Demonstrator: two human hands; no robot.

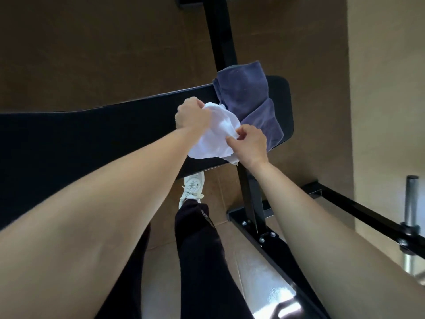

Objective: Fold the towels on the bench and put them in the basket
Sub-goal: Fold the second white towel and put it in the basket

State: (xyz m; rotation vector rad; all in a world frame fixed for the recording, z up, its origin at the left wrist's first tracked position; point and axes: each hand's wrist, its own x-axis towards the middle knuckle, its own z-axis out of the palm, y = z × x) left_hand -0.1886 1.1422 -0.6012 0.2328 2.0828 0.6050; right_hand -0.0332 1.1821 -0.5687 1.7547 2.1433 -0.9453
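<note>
Left hand (192, 117), centre of frame: fingers curled into a fist round the upper-left bunch of the white towel (213, 137). Right hand (249, 145), just lower right of it: thumb and fingertips pinching the towel's right edge, other fingers bent. White towel crumpled between the 2 hands, over the black bench pad (80, 139), lower folds near the pad's lower edge.

Just to the upper right, touching the white one: a blue-grey towel (249, 100), rumpled, draped across the pad's right end, 1 corner past the upper edge, another hanging over the lower right edge. Pad stretching from the left edge of frame to right of centre.

Beneath it, a black metal frame (250, 199): 1 post running toward the top of frame, another down to a bolted foot at lower centre-right. Below the pad, a white sneaker (192, 187) and a dark trouser leg (200, 249) on brown floor tiles (92, 54). At far right, a chrome post (411, 201) beside a beige wall (379, 88).
</note>
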